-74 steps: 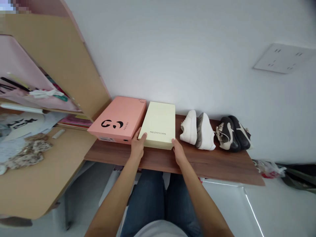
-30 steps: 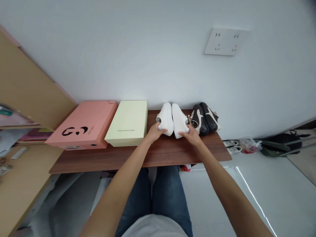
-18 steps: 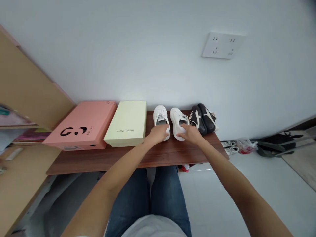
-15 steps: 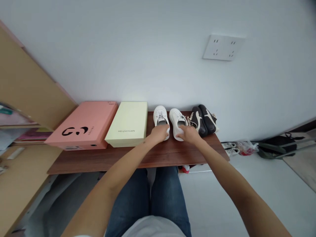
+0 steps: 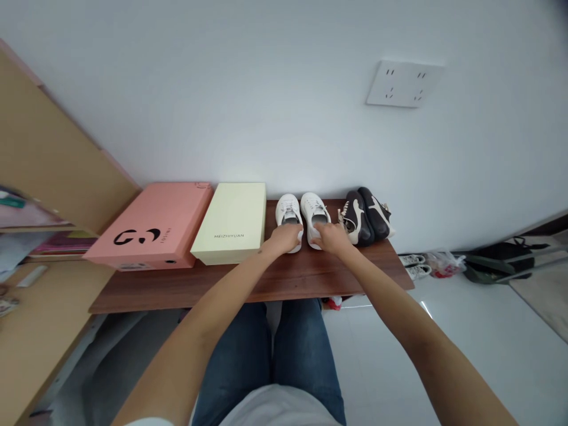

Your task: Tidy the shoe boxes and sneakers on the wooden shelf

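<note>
Two white sneakers stand side by side on a brown wooden shelf, toes toward the wall. My left hand is closed on the heel of the left white sneaker, hiding part of its opening. Around the heel of the right white sneaker my right hand is closed, thumb at the collar. A narrow gap separates the two sneakers. To their right sits a pair of dark brown shoes with cream trim and laces. On the left lies a pale yellow shoebox.
A pink shoebox lies at the shelf's left end beside a wooden desk. A white socket plate is on the wall. Down on the floor at right are white shoes, a plastic bag and a dark bag.
My right hand has shifted the right sneaker leftward, closer to the left one and straighter. The left sneaker has moved only slightly. The dark shoes remain in place.
</note>
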A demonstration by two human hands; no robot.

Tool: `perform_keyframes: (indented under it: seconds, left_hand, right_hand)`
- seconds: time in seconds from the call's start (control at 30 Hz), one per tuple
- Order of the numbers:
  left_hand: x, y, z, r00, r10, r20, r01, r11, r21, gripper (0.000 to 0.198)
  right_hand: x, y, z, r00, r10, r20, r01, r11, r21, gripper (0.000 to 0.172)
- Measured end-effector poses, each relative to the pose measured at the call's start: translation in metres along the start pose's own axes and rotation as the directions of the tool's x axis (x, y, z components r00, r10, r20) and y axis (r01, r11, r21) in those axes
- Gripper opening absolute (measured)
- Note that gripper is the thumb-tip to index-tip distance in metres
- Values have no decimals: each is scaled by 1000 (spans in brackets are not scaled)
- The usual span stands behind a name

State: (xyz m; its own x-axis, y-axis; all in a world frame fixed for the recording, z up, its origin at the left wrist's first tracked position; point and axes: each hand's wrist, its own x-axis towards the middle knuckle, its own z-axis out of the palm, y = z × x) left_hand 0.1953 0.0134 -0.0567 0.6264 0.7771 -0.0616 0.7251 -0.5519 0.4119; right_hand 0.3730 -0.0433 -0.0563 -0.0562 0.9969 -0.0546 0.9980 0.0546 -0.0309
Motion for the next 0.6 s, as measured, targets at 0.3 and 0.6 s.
perform_keyframes:
  seconds: [0.3, 0.6]
  left_hand:
    - [4, -3, -3, 999, 6, 52, -12, 994, 106, 29]
    - [8, -2, -7, 996, -3, 95, -22, 967, 254, 30]
  right_hand:
    - [8, -2, 4, 999, 1, 53, 1, 1000, -31, 42]
    - [11, -8, 8, 999, -11, 51, 14, 998, -64, 36]
